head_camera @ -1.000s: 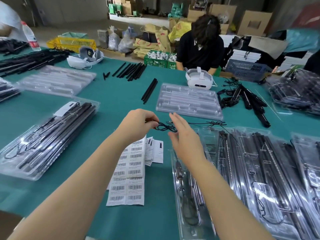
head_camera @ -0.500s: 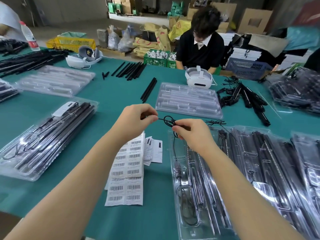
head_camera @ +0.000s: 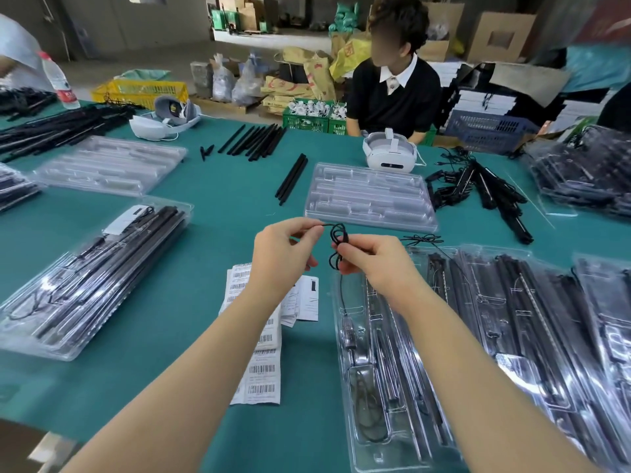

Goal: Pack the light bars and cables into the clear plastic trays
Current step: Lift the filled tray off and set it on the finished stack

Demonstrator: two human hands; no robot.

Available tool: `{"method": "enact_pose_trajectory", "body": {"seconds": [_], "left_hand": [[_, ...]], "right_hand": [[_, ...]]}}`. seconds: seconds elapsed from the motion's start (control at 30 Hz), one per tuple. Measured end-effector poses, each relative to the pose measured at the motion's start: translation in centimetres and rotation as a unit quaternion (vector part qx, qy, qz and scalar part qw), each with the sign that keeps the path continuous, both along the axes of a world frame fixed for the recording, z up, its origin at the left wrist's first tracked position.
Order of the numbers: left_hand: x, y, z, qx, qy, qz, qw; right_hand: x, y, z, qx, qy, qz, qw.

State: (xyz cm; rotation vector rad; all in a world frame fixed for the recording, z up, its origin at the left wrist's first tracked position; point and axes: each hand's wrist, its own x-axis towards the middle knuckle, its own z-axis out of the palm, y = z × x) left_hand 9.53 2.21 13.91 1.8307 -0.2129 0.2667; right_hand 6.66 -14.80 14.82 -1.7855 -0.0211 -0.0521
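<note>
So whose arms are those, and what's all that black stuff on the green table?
No machine here. The arms belong to a person wearing a camera on their head, so you see what they see, looking down at their own hands. The left hand and right hand both pinch a thin black cable and are winding it into loops. Its other end runs down into the clear tray right below. The black sticks are light bars. Some trays already hold them; one tray ahead is empty. White barcode labels lie between the arms. Another worker sits across the table.
</note>
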Motion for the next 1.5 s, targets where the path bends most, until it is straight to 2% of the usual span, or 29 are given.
{"method": "enact_pose_trajectory", "body": {"seconds": [0.2,0.33,0.43,0.53,0.6,0.97,1.07,1.2,1.33,1.43,1.5], "left_hand": [[-0.8,-1.1,-1.4,-0.066,0.017,0.04,0.997],[-1.3,-1.9,-2.3,-0.128,0.066,-0.023,0.989],[-1.4,-2.2,-3.2,-0.171,0.125,-0.064,0.975],[-1.1,-2.2,-3.6,-0.278,0.18,-0.08,0.94],[-0.9,-2.2,-3.7,-0.315,0.185,-0.089,0.926],[-1.5,-2.9,-4.4,-0.248,0.238,-0.104,0.933],[-1.7,-2.9,-4.3,-0.23,0.222,-0.102,0.942],[-2.1,-3.0,-3.9,-0.212,0.183,-0.092,0.956],[-2.3,-2.9,-3.5,-0.088,0.114,-0.093,0.985],[-2.5,-2.2,-3.5,0.035,0.075,-0.116,0.99],[-2.6,-1.6,-3.8,0.099,0.047,-0.098,0.989]], "right_hand": [[0.3,-0.6,-0.5,0.067,0.016,-0.062,0.996],[0.1,-0.3,-0.8,0.104,0.022,-0.043,0.993],[0.0,-0.1,-0.8,0.102,0.033,-0.032,0.994],[-0.1,0.3,-0.7,0.084,0.047,-0.027,0.995],[-0.2,0.4,-0.8,0.089,0.05,-0.017,0.995],[0.0,-0.4,-2.2,0.119,0.047,-0.024,0.992],[-0.1,-0.6,-2.4,0.155,0.061,0.007,0.986],[-0.2,-0.6,-2.3,0.137,0.056,0.007,0.989],[0.2,-1.0,-2.5,0.142,0.058,-0.035,0.988],[0.3,-1.6,-2.6,0.158,0.069,-0.08,0.982],[0.3,-2.1,-2.6,0.183,0.072,-0.099,0.976]]}}
